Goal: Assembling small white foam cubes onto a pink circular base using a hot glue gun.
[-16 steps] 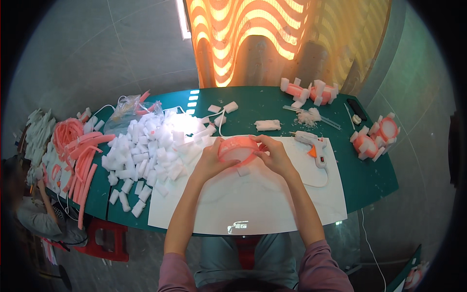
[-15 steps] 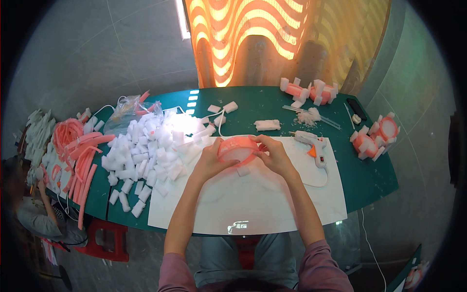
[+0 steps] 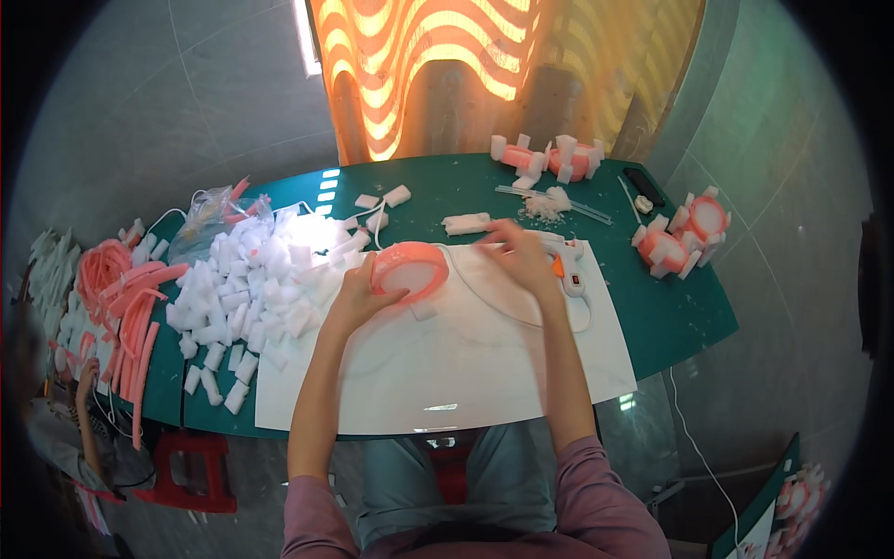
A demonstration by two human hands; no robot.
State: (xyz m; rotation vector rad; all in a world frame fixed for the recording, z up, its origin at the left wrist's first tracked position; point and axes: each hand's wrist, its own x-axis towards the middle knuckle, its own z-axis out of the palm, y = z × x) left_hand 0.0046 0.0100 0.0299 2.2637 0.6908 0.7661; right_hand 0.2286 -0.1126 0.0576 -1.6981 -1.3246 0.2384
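A pink foam ring (image 3: 438, 276) is tilted above the white sheet (image 3: 447, 377), its left side gripped by my left hand (image 3: 352, 298) with the thumb along the lower rim. My right hand (image 3: 521, 259) is apart from the ring, a little blurred, fingers spread and nothing visible in them. Just beyond that hand lies a white glue gun (image 3: 575, 282) with an orange trigger, partly hidden by my hand and wrist. A small white foam block (image 3: 424, 310) lies on the sheet below the ring.
White foam blocks (image 3: 247, 279) are heaped at left, beside pink foam strips (image 3: 130, 359). Finished-looking pink rings with white blocks (image 3: 666, 250) stand at right and far back. Clear sticks (image 3: 587, 212) lie behind the glue gun. Another person's arm (image 3: 86, 410) is at far left.
My right hand has let go of the ring and moved right toward the glue gun. My left hand still holds the ring. The whole view has shifted slightly.
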